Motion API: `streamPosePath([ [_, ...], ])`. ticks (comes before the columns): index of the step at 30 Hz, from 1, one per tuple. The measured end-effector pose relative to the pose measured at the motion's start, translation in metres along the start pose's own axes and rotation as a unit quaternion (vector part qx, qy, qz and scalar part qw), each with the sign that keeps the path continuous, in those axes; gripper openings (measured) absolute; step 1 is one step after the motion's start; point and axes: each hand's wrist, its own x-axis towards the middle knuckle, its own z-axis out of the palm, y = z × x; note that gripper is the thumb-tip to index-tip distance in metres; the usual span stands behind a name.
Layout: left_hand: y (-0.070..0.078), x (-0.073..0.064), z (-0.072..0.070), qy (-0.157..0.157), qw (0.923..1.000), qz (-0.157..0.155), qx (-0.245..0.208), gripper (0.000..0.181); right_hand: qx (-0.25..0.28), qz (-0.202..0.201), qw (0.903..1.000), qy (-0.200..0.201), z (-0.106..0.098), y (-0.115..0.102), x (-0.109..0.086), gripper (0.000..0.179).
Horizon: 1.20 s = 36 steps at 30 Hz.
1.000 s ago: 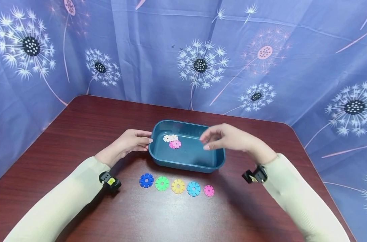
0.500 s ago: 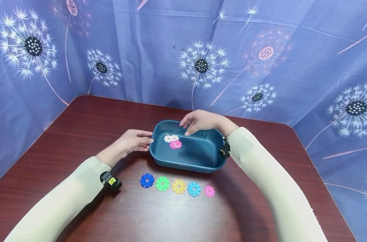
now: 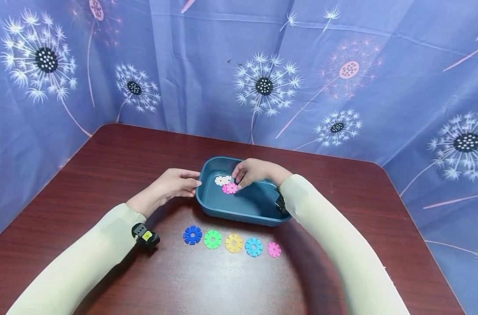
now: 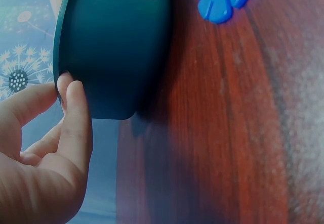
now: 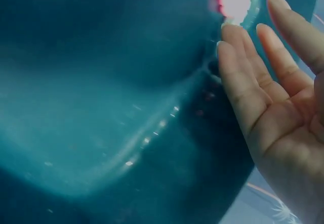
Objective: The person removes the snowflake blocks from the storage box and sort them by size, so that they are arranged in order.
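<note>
A dark teal plastic basin [image 3: 239, 214] stands on the table. My left hand [image 3: 172, 186] pinches its left rim; in the left wrist view the thumb [image 4: 76, 113] lies against the outer wall [image 4: 116, 52]. My right hand [image 3: 252, 171] reaches into the basin from the right, its fingertips right at the small flower-shaped discs. In the right wrist view, the right hand's fingers [image 5: 243, 77] are loosely bent with nothing between them and the thumb. White notched discs [image 3: 220, 180] and pink ones [image 3: 231, 188] lie overlapping on the basin's floor, partly hidden by the right fingertips.
In front of the basin a row of notched discs lies on the brown table [image 3: 152, 271]: dark blue [image 3: 192, 235], green [image 3: 212, 239], yellow [image 3: 233, 243], light blue [image 3: 254, 247] and a smaller pink one [image 3: 274, 250]. A blue dandelion-print curtain [image 3: 207, 78] hangs behind the table.
My right hand has moved left across the basin, then down to the white and pink discs. The left hand stays on the rim, and the row of discs has not moved.
</note>
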Motion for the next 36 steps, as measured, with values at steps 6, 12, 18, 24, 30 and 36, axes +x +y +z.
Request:
streamPosePath([
  [6, 0.000, 0.001, 0.000, 0.003, 1.0000, -0.001, 0.002, 0.053, 0.007, 0.021, 0.9997, 0.008, 0.011, 0.006, 0.005, 0.033],
  [12, 0.001, 0.001, 0.001, 0.003, 1.0000, -0.003, 0.000, 0.053, -0.010, 0.036, 0.9986, 0.038, 0.020, 0.008, 0.011, 0.023],
  [18, 0.001, 0.000, 0.000, 0.001, 1.0000, -0.001, -0.001, 0.053, -0.005, 0.033, 0.9980, 0.054, 0.023, 0.007, 0.010, 0.011],
  [24, 0.000, 0.000, 0.000, -0.001, 1.0000, -0.002, -0.005, 0.052, 0.027, 0.024, 0.9979, 0.054, 0.018, 0.007, 0.006, 0.006],
  [30, 0.000, 0.000, 0.001, -0.002, 1.0000, -0.002, -0.007, 0.052, 0.058, 0.004, 0.9960, 0.068, 0.004, 0.002, -0.004, 0.011],
  [36, 0.001, -0.001, 0.000, 0.001, 1.0000, 0.002, -0.001, 0.053, 0.090, -0.014, 0.9919, 0.088, -0.016, -0.014, -0.034, 0.015],
])
